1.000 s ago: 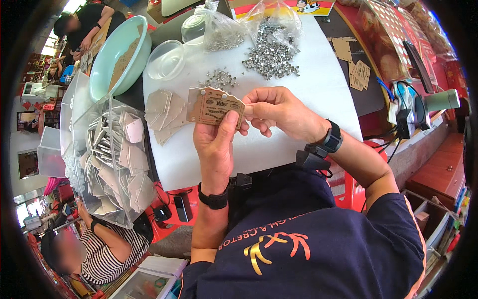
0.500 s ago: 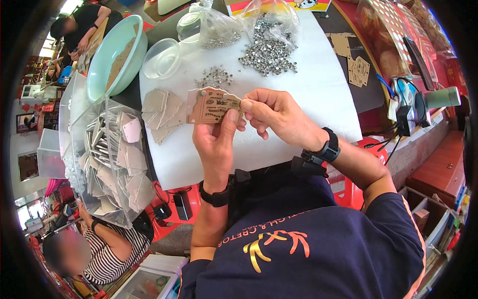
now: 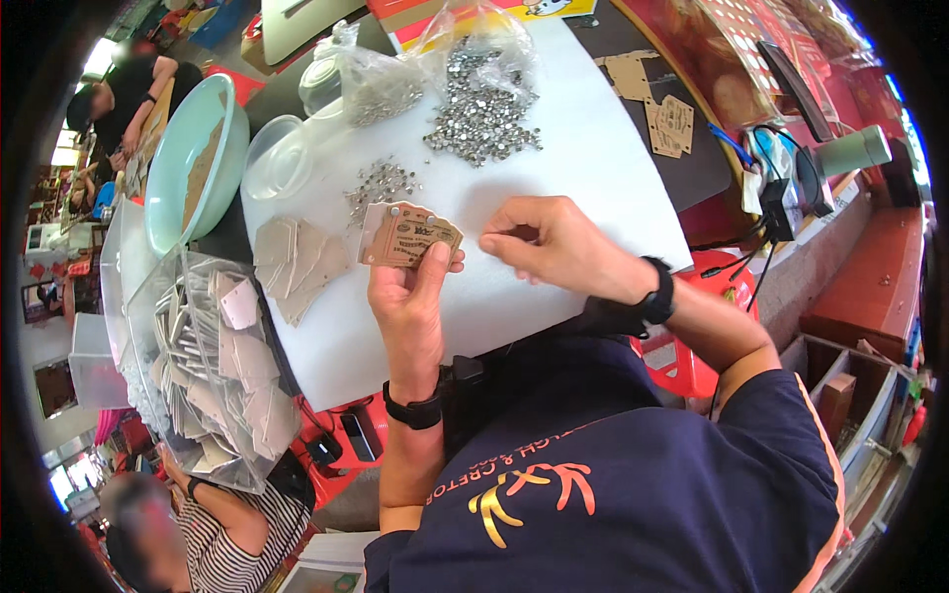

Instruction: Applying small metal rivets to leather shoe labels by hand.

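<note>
My left hand (image 3: 413, 301) grips a small brown printed card (image 3: 405, 233) by its lower right edge, thumb on top. The card has a wavy top edge, small silver round studs near its upper corners and a clear margin on its left. My right hand (image 3: 563, 242) hovers just right of the card, apart from it, with thumb and forefinger pinched; anything between them is hidden. Beyond the card lies a small cluster of shiny metal studs (image 3: 381, 186). Left of it, a loose stack of greyish cut cards (image 3: 297, 262) rests on the white foam sheet (image 3: 603, 168).
A larger heap of metal studs (image 3: 481, 114) spills from a clear bag (image 3: 499, 44). Clear tubs (image 3: 277, 158), a pale green basin (image 3: 229, 148) and a clear bin of grey cards (image 3: 213, 356) stand left. Brown cards (image 3: 670, 127) lie far right. Two people sit at left.
My right hand has come away from the card's right edge and moved right. The left hand still holds the card. The whole view has shifted slightly.
</note>
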